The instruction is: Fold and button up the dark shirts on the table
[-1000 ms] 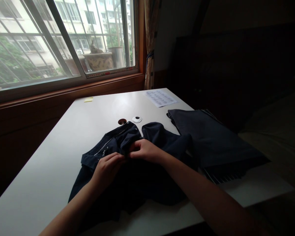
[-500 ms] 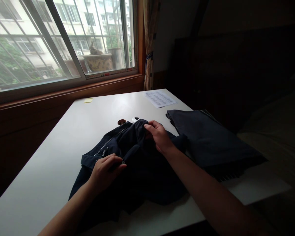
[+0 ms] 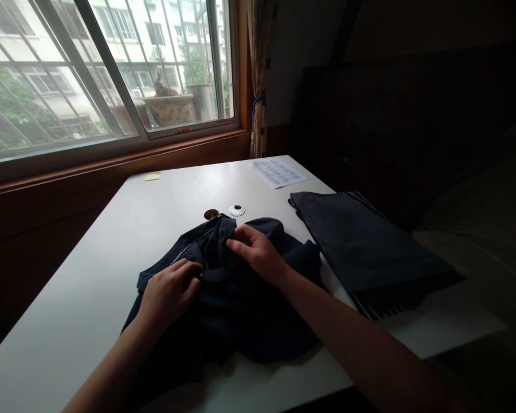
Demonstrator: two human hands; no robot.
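Dark navy trousers (image 3: 258, 321) lie bunched on the white table in front of me, with a pale strip along the inside of the waistband. My left hand (image 3: 167, 289) pinches the cloth near the waistband opening, where a small shiny spot shows at the fingertips. Just to the right and a little farther off, my right hand (image 3: 258, 252) grips a raised fold of the same waistband between thumb and fingers. Much of the cloth under both hands is too dark to make out.
Folded dark garments (image 3: 370, 246) are stacked on the right of the white table (image 3: 81, 275). Farther back lie printed sheets (image 3: 279, 173), a yellow note (image 3: 152, 176), a round hole (image 3: 211, 214) and a white ring-shaped cover (image 3: 237, 210). A barred window stands beyond.
My right hand has moved left and slightly nearer, bringing its fold of the waistband toward my left hand. My left hand has shifted a little left. The white cover is more exposed.
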